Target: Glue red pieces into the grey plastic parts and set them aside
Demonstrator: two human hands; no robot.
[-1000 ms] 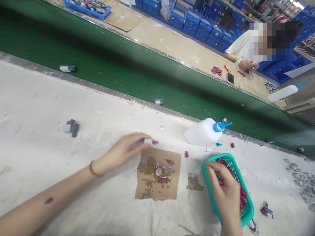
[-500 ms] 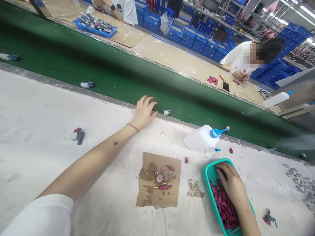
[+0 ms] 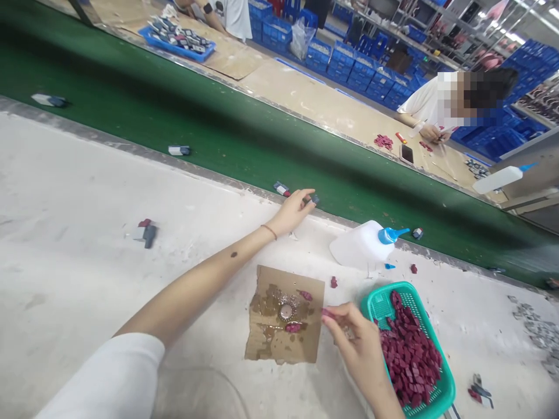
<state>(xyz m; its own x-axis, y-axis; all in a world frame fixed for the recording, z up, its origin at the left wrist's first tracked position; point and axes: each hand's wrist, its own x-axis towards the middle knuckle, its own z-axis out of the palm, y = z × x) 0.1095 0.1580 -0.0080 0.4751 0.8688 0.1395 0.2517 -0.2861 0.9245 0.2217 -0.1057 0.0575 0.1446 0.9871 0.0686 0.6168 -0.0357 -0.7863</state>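
Note:
My left hand (image 3: 293, 210) reaches over the near edge of the green belt, thumb and fingers closed around a small blue-grey part (image 3: 314, 199), mostly hidden by the fingers. A similar part with a maroon end (image 3: 282, 189) lies on the belt just left of it. My right hand (image 3: 357, 336) pinches a small maroon piece (image 3: 327, 313) at the right edge of a cardboard sheet (image 3: 286, 349). On that wet, stained cardboard are a round cap (image 3: 286, 312) and two maroon pieces, one being the lower piece (image 3: 293, 327). A turquoise basket (image 3: 446, 381) full of maroon pieces stands right of my right hand.
A white bottle with a blue nozzle (image 3: 362, 244) lies by the belt (image 3: 227, 134). Loose parts (image 3: 145, 233) sit on the table at left, and grey scraps (image 3: 535, 331) at far right. Across the belt, a co-worker (image 3: 430, 105) handles small pieces; a blue tray (image 3: 177, 46) holds parts.
My right hand has left the basket and moved left to the cardboard with a maroon piece. My left hand has moved right and closed on a part. Parts on the belt have shifted right.

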